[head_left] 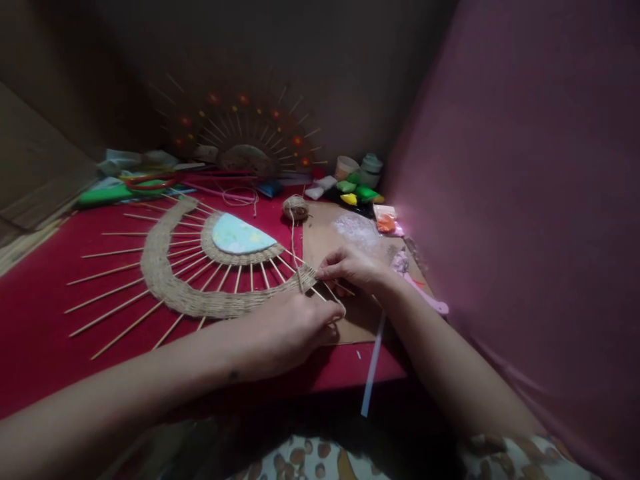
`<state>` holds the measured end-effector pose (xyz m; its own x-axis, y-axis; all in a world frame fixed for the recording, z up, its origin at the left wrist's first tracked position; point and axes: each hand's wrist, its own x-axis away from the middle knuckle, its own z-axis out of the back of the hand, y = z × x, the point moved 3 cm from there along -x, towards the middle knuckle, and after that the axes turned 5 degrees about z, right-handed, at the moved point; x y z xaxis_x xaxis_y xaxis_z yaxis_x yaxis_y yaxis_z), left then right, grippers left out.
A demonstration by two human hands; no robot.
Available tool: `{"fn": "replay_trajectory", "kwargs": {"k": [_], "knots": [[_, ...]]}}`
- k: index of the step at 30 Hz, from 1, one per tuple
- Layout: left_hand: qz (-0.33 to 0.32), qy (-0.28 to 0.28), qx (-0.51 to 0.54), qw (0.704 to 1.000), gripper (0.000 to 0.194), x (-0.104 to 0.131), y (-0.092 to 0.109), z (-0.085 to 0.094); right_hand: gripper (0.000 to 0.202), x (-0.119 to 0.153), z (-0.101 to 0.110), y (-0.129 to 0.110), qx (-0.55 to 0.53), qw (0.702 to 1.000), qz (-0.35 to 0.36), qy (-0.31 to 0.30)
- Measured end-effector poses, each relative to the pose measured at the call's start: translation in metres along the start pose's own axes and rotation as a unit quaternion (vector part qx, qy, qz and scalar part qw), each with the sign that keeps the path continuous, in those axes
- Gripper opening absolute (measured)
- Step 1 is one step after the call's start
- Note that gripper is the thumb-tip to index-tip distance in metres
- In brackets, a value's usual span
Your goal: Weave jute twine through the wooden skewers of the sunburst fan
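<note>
A half-round frame of thin wooden sticks (117,305) fans out over the table, with a wide woven twine band (165,280) running around it. At its centre a light blue half-disc (240,235) has a woven rim. My left hand (295,327) is closed at the front of the band, its fingertips pinching a loop of twine (336,297). At the band's right end, my right hand (353,268) pinches the weave beside the last sticks. From there a strand runs up to the ball of twine (295,207). The left palm and some fingertips are hidden.
Brown cardboard (320,227) lies under my hands on the red cloth (45,320). Behind are scissors with orange handles (150,183), coloured packets (367,194), a cup (347,167) and a flowered stick fan (245,133). A pink tool (425,293) and a translucent stick (373,367) lie right.
</note>
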<state>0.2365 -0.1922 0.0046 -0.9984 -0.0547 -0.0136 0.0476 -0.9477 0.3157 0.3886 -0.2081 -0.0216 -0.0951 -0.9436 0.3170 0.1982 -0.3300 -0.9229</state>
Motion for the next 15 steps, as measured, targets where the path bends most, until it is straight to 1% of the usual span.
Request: {"fn": "replay_trajectory", "kwargs": {"k": [2,3,5,7,9,11,13,15], "knots": [[-0.026,0.004,-0.108,0.994,0.020,-0.002,0.010,-0.011,0.022,-0.001,0.001,0.002,-0.009,1.000,0.006,-0.005],[-0.048,0.014,-0.165,0.985,0.021,-0.002,0.015,-0.016,0.021,-0.002,0.001,0.003,-0.012,1.000,0.005,-0.004],[-0.099,0.047,-0.265,0.958,0.024,-0.002,0.022,-0.024,0.021,-0.003,0.001,0.004,-0.010,1.000,0.002,0.000],[-0.134,0.074,-0.321,0.935,0.025,-0.001,0.028,-0.030,0.021,-0.003,0.002,0.003,-0.006,1.000,0.005,0.006],[-0.144,0.076,-0.345,0.924,0.023,0.000,0.032,-0.033,0.020,-0.002,0.002,0.002,-0.010,1.000,0.008,0.004],[-0.142,0.070,-0.348,0.924,0.020,0.001,0.034,-0.032,0.020,-0.002,0.002,0.003,-0.020,1.000,0.008,-0.004],[-0.135,0.066,-0.323,0.934,0.018,0.004,0.033,-0.026,0.020,-0.002,0.002,0.003,-0.029,1.000,0.008,-0.005],[-0.104,0.056,-0.267,0.956,0.020,0.010,0.025,-0.015,0.020,-0.002,0.003,0.004,-0.034,0.999,0.012,-0.004]]}}
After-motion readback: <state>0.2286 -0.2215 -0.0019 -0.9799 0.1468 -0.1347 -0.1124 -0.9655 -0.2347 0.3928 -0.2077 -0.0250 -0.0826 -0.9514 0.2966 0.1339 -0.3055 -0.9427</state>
